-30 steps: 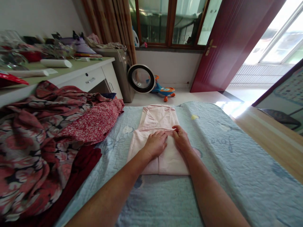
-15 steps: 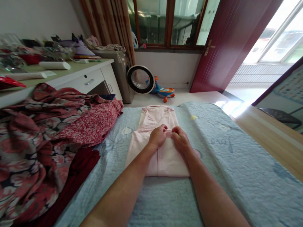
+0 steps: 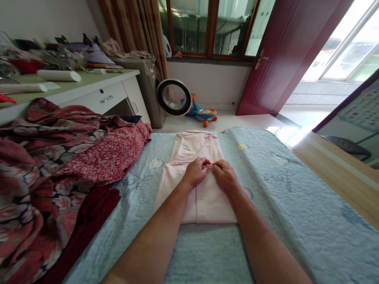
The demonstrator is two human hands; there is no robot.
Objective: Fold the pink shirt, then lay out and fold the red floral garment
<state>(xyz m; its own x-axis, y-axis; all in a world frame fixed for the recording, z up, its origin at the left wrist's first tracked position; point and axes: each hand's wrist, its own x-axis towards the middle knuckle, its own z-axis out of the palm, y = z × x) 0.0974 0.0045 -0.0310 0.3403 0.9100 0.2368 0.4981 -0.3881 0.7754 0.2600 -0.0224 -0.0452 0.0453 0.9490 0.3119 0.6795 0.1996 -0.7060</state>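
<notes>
A pale pink buttoned shirt (image 3: 174,197) lies folded on the light blue quilted bedspread (image 3: 213,252). My left hand (image 3: 196,172) pinches the fabric at the shirt's front, near its middle. Close beside it, my right hand (image 3: 226,173) grips the same edge, and the fingertips of both hands almost meet. A button shows on the front strip below my hands. The folded upper part of the shirt extends beyond them, toward the far edge of the bed. What lies right under my fingers is hidden.
Red patterned cloths (image 3: 97,157) are heaped on the bed at left. Beyond them stands a cluttered desk (image 3: 118,81). A washing machine with its round door (image 3: 174,98) open and a blue-orange ride-on toy (image 3: 204,113) are past the bed. A dark red door (image 3: 266,63) stands back right.
Both hands stay at the shirt's front, with the pinched edge drawn slightly closer and the fingertips nearer each other. The view has shifted a little.
</notes>
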